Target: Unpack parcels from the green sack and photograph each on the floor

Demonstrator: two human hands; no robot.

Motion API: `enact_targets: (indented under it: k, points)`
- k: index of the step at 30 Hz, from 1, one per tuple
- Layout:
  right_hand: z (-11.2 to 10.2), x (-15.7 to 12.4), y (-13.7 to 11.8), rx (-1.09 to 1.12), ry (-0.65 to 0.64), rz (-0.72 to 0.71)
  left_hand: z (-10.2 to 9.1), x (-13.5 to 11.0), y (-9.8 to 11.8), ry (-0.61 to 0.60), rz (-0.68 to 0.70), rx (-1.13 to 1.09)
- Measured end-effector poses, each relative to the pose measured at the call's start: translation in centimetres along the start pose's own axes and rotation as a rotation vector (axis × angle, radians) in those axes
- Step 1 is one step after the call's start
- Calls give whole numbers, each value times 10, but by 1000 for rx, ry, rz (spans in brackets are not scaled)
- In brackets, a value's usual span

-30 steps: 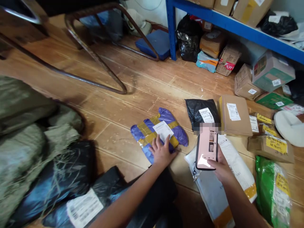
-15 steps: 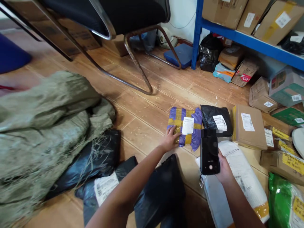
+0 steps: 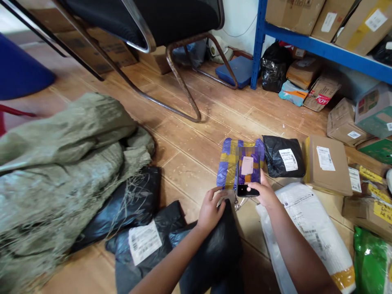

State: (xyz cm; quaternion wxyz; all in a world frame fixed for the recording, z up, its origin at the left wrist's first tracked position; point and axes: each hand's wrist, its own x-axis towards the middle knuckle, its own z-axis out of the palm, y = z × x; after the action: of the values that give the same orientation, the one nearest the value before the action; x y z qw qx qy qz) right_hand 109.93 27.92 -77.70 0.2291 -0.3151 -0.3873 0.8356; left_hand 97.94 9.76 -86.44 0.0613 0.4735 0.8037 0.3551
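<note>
My right hand (image 3: 263, 192) grips a black phone (image 3: 248, 176) and holds it flat over a purple parcel (image 3: 226, 163) crossed with yellow tape, lying on the wooden floor. The phone's screen shows the parcel's white label. My left hand (image 3: 211, 208) rests just below the parcel's near edge, fingers loosely curled, on top of a black plastic parcel (image 3: 211, 249) in front of me. It holds nothing that I can see.
Right of the purple parcel lie a black bag parcel (image 3: 283, 157), a brown box (image 3: 329, 165), a long white bag (image 3: 309, 232) and a green bag (image 3: 370, 257). A grey-green sack (image 3: 58, 163) fills the left. A metal chair frame (image 3: 180, 81) and blue shelving (image 3: 321, 45) stand behind.
My left hand turned and pushed the purple parcel towards the black bag, then drew back to its near edge. My right hand brought the phone leftwards over the parcel. My view swung left and up.
</note>
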Motion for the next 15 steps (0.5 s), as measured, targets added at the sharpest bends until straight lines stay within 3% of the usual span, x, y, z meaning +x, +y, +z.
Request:
enact_targets:
  k: [8, 15]
  points:
    - [-8, 7, 10, -6, -40, -21, -4, 3, 8, -38, 64, 10]
    - [-11, 7, 10, -37, -54, -6, -4, 3, 7, 29, 166, 31]
